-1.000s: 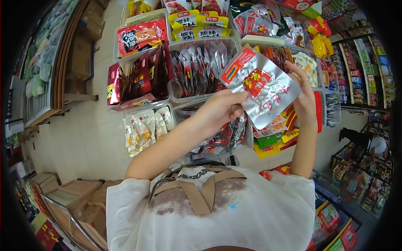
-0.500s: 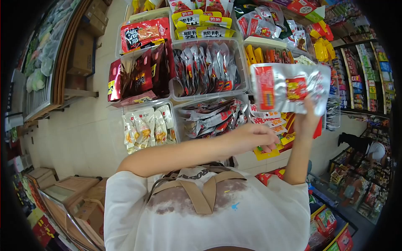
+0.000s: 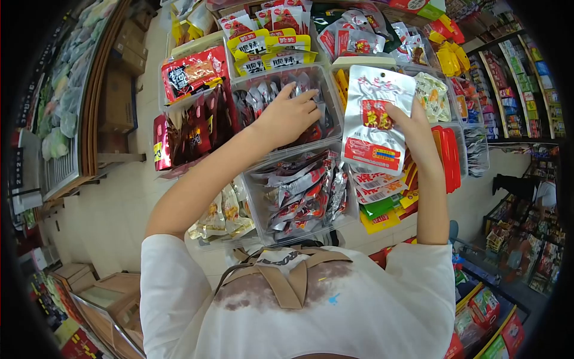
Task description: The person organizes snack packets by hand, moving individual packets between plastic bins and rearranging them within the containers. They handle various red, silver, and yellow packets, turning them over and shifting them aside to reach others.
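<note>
Held upright in my right hand (image 3: 414,133) is a silver snack pouch (image 3: 372,102) with red labels and a small hole at its top. My thumb presses on its front; the other fingers are hidden behind it. My left hand (image 3: 288,117) reaches over a clear plastic bin (image 3: 311,143), fingers spread and resting on the row of silver snack packets (image 3: 254,102) standing inside. Nothing shows gripped in it. Nearer my body, another bin holds a heap of silver, red and black snack packets (image 3: 308,194).
Left of the bin stand dark red snack packets (image 3: 191,134). Yellow packets (image 3: 269,48) fill the bin behind it, and red packets (image 3: 447,157) stand to the right. A produce shelf (image 3: 72,143) lines the far left; stocked racks (image 3: 508,96) are at right.
My left hand has moved forward and left, from near the right forearm onto the packets in the bin. The silver pouch has turned from sideways to upright and shifted left.
</note>
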`<state>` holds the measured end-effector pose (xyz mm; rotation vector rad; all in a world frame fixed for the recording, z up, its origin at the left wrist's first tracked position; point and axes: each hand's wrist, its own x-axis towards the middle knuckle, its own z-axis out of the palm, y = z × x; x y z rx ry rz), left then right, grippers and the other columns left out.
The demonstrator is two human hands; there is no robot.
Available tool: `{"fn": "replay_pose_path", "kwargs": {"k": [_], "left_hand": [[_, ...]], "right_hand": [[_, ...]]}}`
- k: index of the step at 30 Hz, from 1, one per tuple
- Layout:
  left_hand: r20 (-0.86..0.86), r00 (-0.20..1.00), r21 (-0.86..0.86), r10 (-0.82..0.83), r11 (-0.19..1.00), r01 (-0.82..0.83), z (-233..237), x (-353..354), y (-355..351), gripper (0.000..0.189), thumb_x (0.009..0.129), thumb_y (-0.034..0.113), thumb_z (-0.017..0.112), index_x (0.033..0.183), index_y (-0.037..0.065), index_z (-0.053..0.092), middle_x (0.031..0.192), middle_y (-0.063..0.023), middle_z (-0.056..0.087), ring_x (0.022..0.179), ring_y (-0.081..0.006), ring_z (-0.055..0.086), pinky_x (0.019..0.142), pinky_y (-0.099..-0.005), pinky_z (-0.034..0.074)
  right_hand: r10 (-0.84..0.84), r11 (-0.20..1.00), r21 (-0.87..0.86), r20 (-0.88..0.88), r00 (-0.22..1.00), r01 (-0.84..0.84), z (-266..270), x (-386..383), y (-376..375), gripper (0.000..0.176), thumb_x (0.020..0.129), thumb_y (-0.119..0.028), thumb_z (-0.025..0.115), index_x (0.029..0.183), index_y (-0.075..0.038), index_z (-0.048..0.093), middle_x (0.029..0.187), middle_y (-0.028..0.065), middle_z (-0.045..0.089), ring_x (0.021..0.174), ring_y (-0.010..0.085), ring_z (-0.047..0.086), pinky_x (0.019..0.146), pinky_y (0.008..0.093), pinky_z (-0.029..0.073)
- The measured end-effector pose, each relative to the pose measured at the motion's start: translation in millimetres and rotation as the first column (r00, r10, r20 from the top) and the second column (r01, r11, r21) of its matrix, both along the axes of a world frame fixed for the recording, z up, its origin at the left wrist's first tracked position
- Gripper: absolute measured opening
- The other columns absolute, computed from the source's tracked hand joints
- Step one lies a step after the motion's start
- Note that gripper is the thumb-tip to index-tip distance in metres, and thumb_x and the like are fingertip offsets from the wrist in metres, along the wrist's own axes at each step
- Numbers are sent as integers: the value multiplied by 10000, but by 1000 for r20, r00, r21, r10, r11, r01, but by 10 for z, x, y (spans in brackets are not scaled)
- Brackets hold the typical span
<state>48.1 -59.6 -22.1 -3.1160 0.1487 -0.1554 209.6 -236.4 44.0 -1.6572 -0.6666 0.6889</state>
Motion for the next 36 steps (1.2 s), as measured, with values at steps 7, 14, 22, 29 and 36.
{"fn": "replay_pose_path", "kwargs": {"k": [7, 14, 22, 29, 36], "left_hand": [[7, 1000, -65, -8, 998, 8, -58, -169, 154, 314, 715, 36, 503, 1020, 103, 539, 1104, 5, 527, 1188, -139, 379, 944, -491, 295], [23, 1000, -86, -15, 996, 17, -45, -209, 174, 302, 713, 40, 509, 1004, 107, 552, 1085, 0, 541, 1164, -148, 407, 921, -490, 312], [37, 999, -69, -8, 998, 10, -63, -224, 168, 282, 701, 49, 525, 980, 84, 544, 1079, -20, 540, 1153, -152, 417, 901, -476, 327], [67, 998, -78, -12, 997, 17, -59, -257, 165, 304, 701, 56, 523, 1003, 82, 543, 1086, -33, 535, 1138, -160, 429, 899, -469, 338], [15, 1000, -56, -18, 998, 19, -73, -266, 176, 364, 704, 60, 520, 1066, 101, 536, 1092, -23, 535, 1137, -154, 430, 892, -477, 343]], "right_hand": [[298, 920, -357, 378, 876, -159, 26, 19, 471, 491, 766, -241, 568, 1114, 71, 417, 1020, 193, 551, 935, 233, 540, 812, 303, 398], [608, 731, -637, 447, 656, -244, -148, 45, 1128, 393, 737, -216, 537, 1019, 54, 489, 981, 252, 540, 909, 335, 542, 779, 347, 415], [775, 629, -745, 623, 105, -221, -388, -51, 1457, 293, 712, -206, 541, 735, 77, 609, 769, 247, 593, 792, 398, 583, 674, 425, 478], [520, 763, -646, 632, 575, 20, -572, -477, 1177, 384, 750, -148, 454, 1020, 114, 379, 813, 295, 572, 749, 439, 569, 669, 473, 459], [531, 740, -668, 651, 542, 78, -614, -588, 1132, 339, 770, -174, 451, 996, 75, 409, 802, 288, 575, 753, 430, 571, 676, 479, 458]]}}
